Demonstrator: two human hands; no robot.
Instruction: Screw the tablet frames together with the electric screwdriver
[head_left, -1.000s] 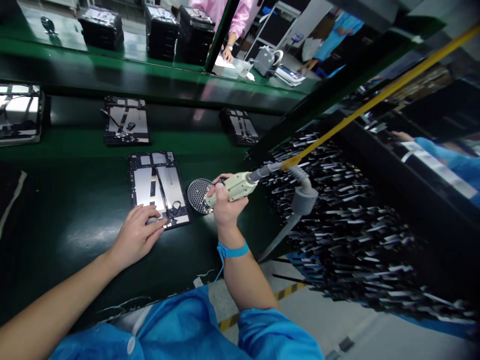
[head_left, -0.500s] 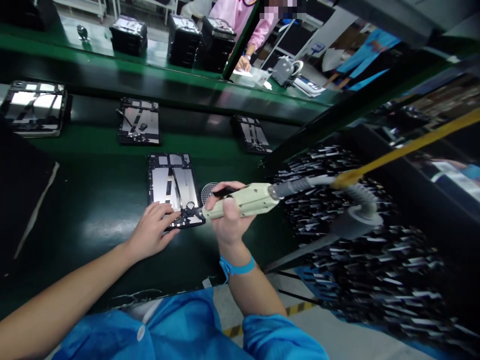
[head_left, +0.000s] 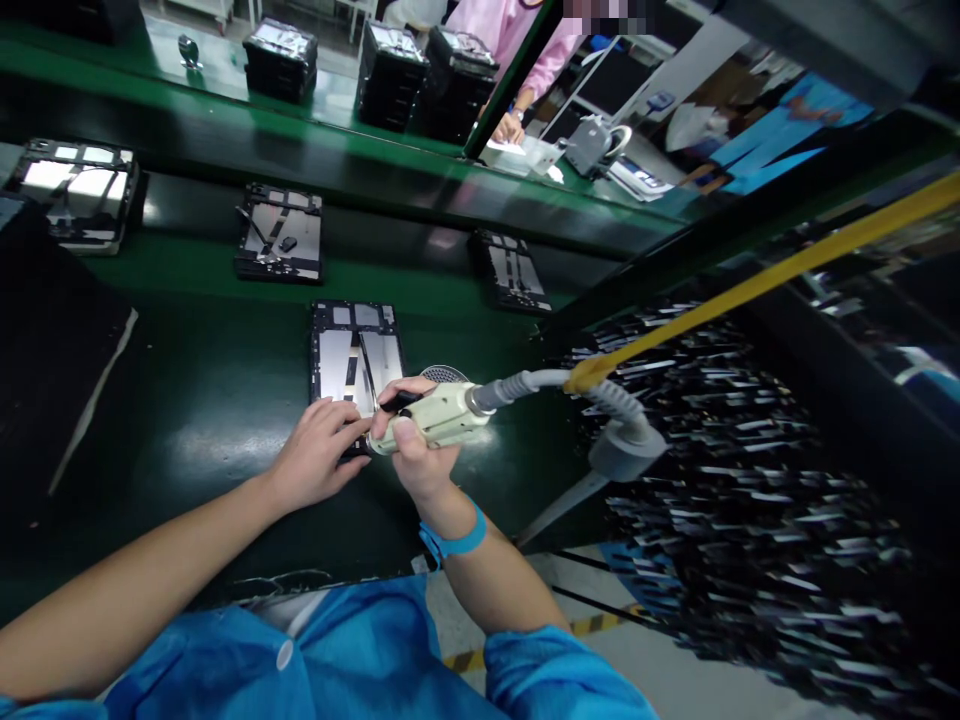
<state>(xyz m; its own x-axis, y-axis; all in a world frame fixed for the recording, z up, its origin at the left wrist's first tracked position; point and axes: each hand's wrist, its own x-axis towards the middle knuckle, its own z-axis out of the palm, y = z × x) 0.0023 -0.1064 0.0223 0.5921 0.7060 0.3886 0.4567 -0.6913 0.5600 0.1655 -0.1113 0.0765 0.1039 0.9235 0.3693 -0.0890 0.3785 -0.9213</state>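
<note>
An opened tablet [head_left: 332,365] with silvery inner plates and a black frame lies flat on the green bench. My left hand [head_left: 319,455] rests on its lower left edge, fingers stretched out over the border. My right hand [head_left: 424,465] is wrapped around a pale green electric screwdriver [head_left: 442,415], held sideways with its tip pointing left to the tablet's lower edge. The tip is hidden behind my left fingertips and the tool. Both hands cover most of the tablet's lower part. A grey cable [head_left: 536,380] leaves the tool's rear end.
Further tablets [head_left: 283,235] lie on the raised strip behind. A round perforated metal piece [head_left: 444,374] sits beside the tablet. A yellow strap [head_left: 750,270] holds the cable. Many dark strips [head_left: 750,480] fill the right side. Across the bench, a person in pink [head_left: 551,65] works near stacks [head_left: 394,75].
My right hand has brought the screwdriver left and slightly down, over the tablet's lower edge beside my left fingers. The cable and strap followed left. My left hand stays on the tablet.
</note>
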